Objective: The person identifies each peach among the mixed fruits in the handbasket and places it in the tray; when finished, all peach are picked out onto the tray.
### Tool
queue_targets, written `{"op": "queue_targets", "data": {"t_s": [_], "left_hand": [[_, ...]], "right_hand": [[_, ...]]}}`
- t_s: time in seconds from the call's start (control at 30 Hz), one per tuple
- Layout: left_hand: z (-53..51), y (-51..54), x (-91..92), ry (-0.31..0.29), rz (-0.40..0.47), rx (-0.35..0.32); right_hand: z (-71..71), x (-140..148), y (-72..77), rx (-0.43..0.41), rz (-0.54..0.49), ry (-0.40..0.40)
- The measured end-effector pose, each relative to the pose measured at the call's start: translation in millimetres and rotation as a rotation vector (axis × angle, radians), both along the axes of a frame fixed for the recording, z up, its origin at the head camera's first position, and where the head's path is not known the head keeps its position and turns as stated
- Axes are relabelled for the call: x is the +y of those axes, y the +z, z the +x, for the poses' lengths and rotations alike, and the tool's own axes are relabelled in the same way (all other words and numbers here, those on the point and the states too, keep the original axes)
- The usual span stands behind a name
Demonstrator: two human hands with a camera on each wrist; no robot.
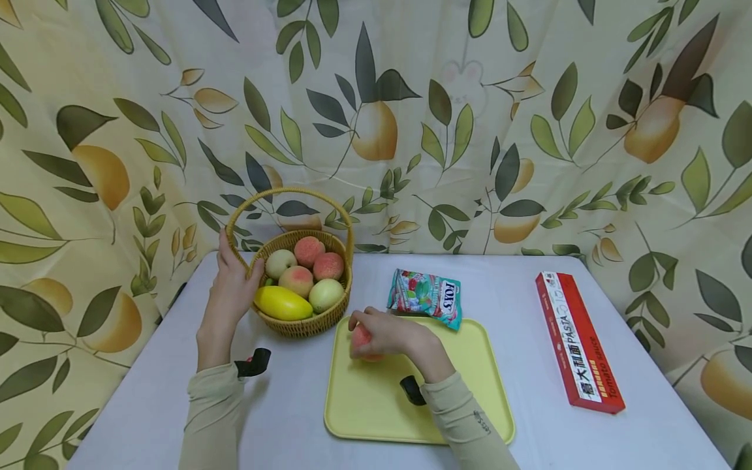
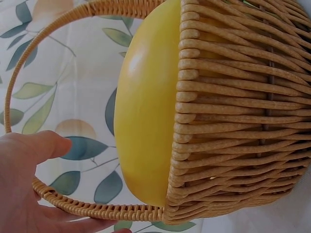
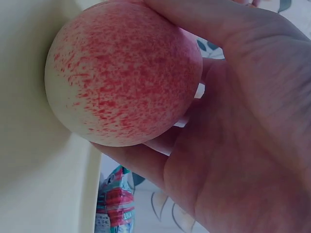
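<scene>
A pink-red peach (image 1: 361, 337) is at the upper left of the yellow tray (image 1: 411, 418), held by my right hand (image 1: 384, 334). The right wrist view shows the peach (image 3: 121, 73) close to the tray surface, fingers and thumb of the hand (image 3: 233, 126) curled round it. At the left, my left hand (image 1: 230, 287) grips the handle of the wicker basket (image 1: 305, 326). In the left wrist view the hand (image 2: 29, 179) has its thumb inside the handle loop and fingers behind it. The basket holds several peaches, pale green fruits and a yellow fruit (image 1: 283, 303).
A teal FOX'S candy bag (image 1: 425, 295) lies behind the tray, by its back edge. A red pasta box (image 1: 580, 343) lies at the right of the white table (image 1: 546, 431). Patterned cloth (image 1: 411, 130) hangs behind and at the sides.
</scene>
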State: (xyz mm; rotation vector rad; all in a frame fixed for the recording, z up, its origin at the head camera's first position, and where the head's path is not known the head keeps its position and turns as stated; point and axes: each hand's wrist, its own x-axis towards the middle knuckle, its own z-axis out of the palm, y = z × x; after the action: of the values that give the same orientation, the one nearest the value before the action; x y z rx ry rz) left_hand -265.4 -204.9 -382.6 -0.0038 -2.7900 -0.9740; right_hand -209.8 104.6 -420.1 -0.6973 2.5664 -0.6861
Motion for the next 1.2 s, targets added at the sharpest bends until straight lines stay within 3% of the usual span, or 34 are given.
{"op": "queue_targets", "data": {"t_s": [0.33,0.5,0.77,0.93,1.2], "left_hand": [[4.2,-1.9,-9.7,0.003,0.021,-0.001],[5.3,-2.1,-11.9,-0.002,0.036,-0.008],[-2.1,-0.3,-4.2,-0.013,0.064,-0.004],[-2.0,1.6,-3.8,-0.022,0.072,0.004],[0.8,2.0,-6.0,-0.027,0.075,-0.01]], "right_hand": [[-0.4,-8.2,0.2,-0.026,0.023,0.007],[0.6,-9.9,4.5,0.048,0.002,0.019],[-5.1,-14.6,20.1,0.182,-0.056,-0.024],[-19.6,-25.0,34.8,0.274,0.029,0.0],[-61.9,-49.9,54.3,0.497,0.088,0.093]]}}
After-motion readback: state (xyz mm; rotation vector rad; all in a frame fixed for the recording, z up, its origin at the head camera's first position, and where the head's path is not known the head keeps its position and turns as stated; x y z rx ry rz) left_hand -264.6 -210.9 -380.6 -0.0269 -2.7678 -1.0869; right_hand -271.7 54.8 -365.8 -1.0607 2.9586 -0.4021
